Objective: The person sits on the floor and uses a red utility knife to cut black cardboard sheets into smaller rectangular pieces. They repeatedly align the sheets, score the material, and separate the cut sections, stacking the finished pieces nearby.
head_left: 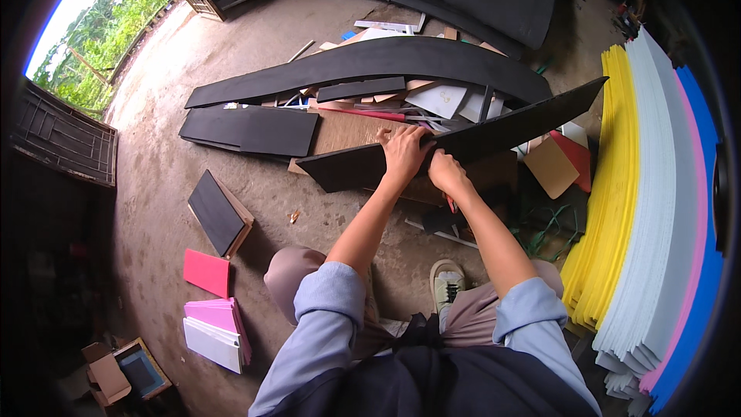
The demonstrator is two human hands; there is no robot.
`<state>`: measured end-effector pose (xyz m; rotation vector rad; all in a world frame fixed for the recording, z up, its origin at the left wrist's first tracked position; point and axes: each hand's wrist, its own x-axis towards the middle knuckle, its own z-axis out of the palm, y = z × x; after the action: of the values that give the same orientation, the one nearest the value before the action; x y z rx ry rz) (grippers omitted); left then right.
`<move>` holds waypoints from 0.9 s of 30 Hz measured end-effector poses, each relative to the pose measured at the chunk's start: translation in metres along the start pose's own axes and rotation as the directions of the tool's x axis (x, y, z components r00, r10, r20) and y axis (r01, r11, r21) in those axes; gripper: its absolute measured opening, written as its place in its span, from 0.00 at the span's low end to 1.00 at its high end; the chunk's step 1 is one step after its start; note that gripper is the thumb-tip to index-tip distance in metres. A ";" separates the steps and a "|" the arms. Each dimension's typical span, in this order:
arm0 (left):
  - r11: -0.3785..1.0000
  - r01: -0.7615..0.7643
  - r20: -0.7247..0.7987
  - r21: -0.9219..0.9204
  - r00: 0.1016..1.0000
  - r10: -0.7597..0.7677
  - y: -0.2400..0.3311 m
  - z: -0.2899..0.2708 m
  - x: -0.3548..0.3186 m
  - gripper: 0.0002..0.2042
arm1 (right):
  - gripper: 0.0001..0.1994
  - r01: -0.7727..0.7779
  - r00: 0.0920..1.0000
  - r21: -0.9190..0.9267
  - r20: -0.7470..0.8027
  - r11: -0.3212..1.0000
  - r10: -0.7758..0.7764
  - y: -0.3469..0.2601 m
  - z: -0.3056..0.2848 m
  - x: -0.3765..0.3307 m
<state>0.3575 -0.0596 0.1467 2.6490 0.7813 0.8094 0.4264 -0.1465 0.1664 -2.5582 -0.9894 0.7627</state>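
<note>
Two bare hands meet on a long black foam strip (494, 133) that slants across the middle of the view, from low on the left to high on the right, above a concrete floor (154, 185). The left hand (404, 153) lies on top of the strip with its fingers curled over the upper edge, holding it down. The right hand (446, 171), just beside it, is closed on the strip's lower edge; something red shows just under this hand, too hidden to tell what it is. Under the strip lies a brown board (347, 133), and behind it a heap of offcuts and a long curved black sheet (370, 62). Flat black panels (255, 130) lie on the floor to the left, with a smaller black slab (214, 212) nearer the person. Pink and white sheets (216, 324) sit near the lower left. A tall stack of yellow, white, pink and blue foam sheets (641, 208) fills the right side. One light shoe (446, 282) shows between the person's knees.
</note>
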 end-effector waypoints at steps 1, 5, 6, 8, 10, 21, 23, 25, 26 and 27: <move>1.000 0.006 -0.030 0.024 1.000 -0.005 -0.001 0.001 -0.002 0.12 | 0.15 -0.002 1.000 0.009 0.009 1.000 0.002 -0.002 -0.001 -0.001; 0.999 0.000 -0.092 0.037 0.996 0.003 0.004 0.003 -0.002 0.12 | 0.16 -0.008 1.000 0.008 0.010 1.000 0.007 0.002 -0.004 -0.003; 0.999 0.005 -0.094 0.042 0.996 -0.001 0.004 0.004 -0.002 0.12 | 0.17 -0.001 1.000 0.001 0.019 1.000 0.001 0.005 -0.003 -0.004; 0.999 0.011 -0.098 0.050 0.995 -0.006 0.004 0.004 0.001 0.11 | 0.17 0.012 0.999 -0.015 0.033 1.000 -0.012 0.011 -0.002 -0.004; 0.998 -0.027 -0.075 0.059 0.997 0.031 0.000 0.003 -0.005 0.11 | 0.16 -0.067 0.987 0.031 0.147 0.997 0.062 0.008 -0.006 -0.010; 0.998 -0.052 -0.098 0.037 0.994 0.055 0.001 0.007 -0.007 0.10 | 0.16 -0.028 0.999 -0.012 0.036 1.000 0.029 0.008 0.011 -0.012; 0.996 -0.074 -0.114 0.045 0.990 0.079 0.001 0.008 -0.007 0.09 | 0.17 -0.024 0.998 -0.011 0.058 1.000 0.024 0.014 0.016 -0.001; 0.996 -0.072 -0.111 0.047 0.991 0.077 0.000 0.007 -0.006 0.10 | 0.17 -0.052 0.996 -0.014 0.070 0.999 0.053 0.014 0.025 0.005; 0.996 -0.073 -0.100 0.047 0.992 0.077 -0.002 0.006 -0.007 0.10 | 0.17 -0.063 0.995 -0.015 0.077 0.998 0.064 0.014 0.030 0.008; 0.996 -0.076 -0.102 0.050 0.992 0.080 -0.003 0.006 -0.008 0.10 | 0.18 -0.083 0.992 -0.018 0.096 0.996 0.085 0.015 0.037 0.013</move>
<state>0.3543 -0.0622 0.1376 2.7117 0.7337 0.9674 0.4211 -0.1456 0.1249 -2.6108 -0.9236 0.9137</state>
